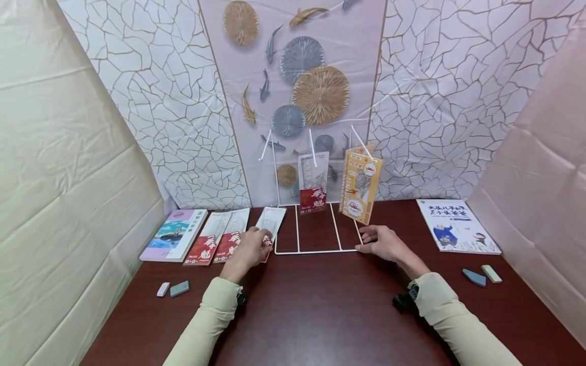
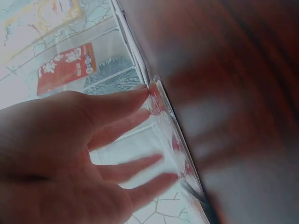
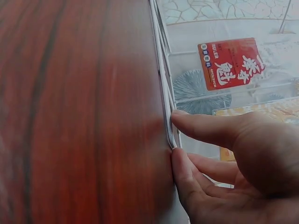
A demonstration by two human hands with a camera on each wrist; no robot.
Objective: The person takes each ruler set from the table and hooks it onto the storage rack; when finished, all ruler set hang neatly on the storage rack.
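Observation:
My left hand [image 1: 251, 247] pinches the near edge of a clear ruler set packet [image 1: 272, 218] with a red label, lying on the table beside the white wire rack [image 1: 319, 252]. In the left wrist view, thumb and forefinger meet at the packet's edge [image 2: 156, 95]; the other fingers extend over it. At the rack's front right corner my right hand [image 1: 383, 244] holds the base wire between thumb and forefinger. One ruler set [image 1: 313, 183] hangs on the rack's middle hook. Yellow packets [image 1: 361, 188] hang on its right hook, and the left hook [image 1: 265, 146] bears nothing.
Two more ruler sets [image 1: 205, 244] lie left of my left hand, next to a book [image 1: 176, 234]. Another book [image 1: 458, 226] lies at the far right. Erasers [image 1: 179, 288] sit at the left, and a blue one [image 1: 474, 277] at the right. Patterned cloth [image 1: 412, 101] hangs behind.

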